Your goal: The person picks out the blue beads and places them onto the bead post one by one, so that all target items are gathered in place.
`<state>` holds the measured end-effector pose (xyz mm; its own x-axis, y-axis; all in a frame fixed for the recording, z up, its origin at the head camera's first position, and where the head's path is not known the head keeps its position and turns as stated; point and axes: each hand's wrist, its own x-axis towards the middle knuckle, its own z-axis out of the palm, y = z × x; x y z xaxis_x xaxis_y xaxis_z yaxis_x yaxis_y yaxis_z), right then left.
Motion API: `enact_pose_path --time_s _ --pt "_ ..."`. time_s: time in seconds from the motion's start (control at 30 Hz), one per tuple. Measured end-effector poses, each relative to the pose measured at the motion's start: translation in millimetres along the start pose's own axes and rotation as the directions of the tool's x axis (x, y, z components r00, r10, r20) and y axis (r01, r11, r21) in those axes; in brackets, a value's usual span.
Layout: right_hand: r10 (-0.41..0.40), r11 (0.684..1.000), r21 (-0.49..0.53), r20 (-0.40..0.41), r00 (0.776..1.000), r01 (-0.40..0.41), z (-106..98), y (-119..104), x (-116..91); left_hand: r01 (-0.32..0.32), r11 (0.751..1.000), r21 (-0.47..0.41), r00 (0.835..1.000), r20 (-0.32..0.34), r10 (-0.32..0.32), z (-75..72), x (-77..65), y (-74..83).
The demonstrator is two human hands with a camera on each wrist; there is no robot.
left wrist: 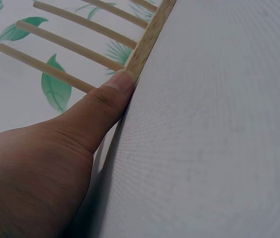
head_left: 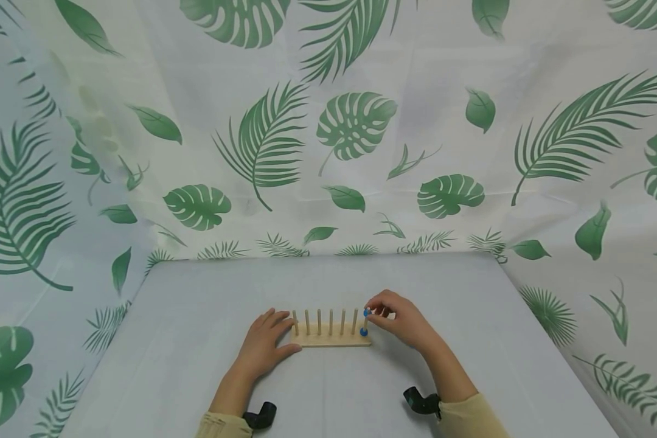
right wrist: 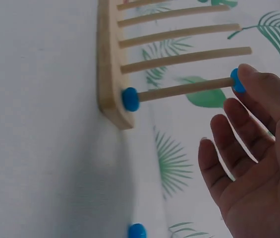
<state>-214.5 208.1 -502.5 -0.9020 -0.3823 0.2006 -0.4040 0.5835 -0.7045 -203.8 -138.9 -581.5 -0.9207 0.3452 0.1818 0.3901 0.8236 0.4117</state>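
A wooden peg rack (head_left: 328, 342) with a row of several upright pegs stands on the table. My left hand (head_left: 261, 344) holds its left end, the thumb (left wrist: 102, 101) along the front edge of the base and the fingers towards the back. At the right end, my right hand (head_left: 402, 317) pinches a blue bead (right wrist: 237, 81) between thumb and index finger at the top of the last peg (right wrist: 184, 89). The other fingers of that hand are spread apart and loosely bent. Another blue bead (head_left: 364, 332) sits at the foot of this same peg.
One more blue bead (right wrist: 137, 231) shows at the lower edge of the right wrist view. The table (head_left: 328, 395) has a pale cover, and leaf-printed cloth (head_left: 372, 170) hangs behind it and at both sides. Black wrist mounts (head_left: 423, 401) sit at the cuffs.
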Motion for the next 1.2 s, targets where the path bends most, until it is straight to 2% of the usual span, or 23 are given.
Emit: enact_pose_path --time_s 0.1,0.2,0.8,1.03,1.2 --pt "-0.024 1.000 0.014 -0.021 1.000 0.024 8.1 7.4 -2.3 -0.002 1.000 -0.003 1.000 0.000 0.002 0.0 -0.1 -0.4" --pt "-0.013 1.000 0.019 -0.033 0.999 0.013 15.9 13.8 -4.6 -0.001 1.000 -0.007 1.000 0.000 0.001 0.2 -0.2 -0.5" --pt "0.123 0.992 0.024 0.000 0.992 -0.123 36.4 30.8 -10.1 -0.023 1.000 0.001 1.000 -0.013 0.023 -0.5 -0.3 -0.4" --pt "0.191 0.981 0.041 0.016 0.981 -0.192 40.7 34.4 -11.5 -0.018 1.000 -0.004 1.000 -0.005 0.018 -0.8 -0.2 0.6" --pt "0.205 0.978 0.046 0.011 0.979 -0.205 43.3 37.3 -11.9 -0.027 1.000 -0.002 1.000 -0.014 0.027 -0.1 -0.1 0.5"
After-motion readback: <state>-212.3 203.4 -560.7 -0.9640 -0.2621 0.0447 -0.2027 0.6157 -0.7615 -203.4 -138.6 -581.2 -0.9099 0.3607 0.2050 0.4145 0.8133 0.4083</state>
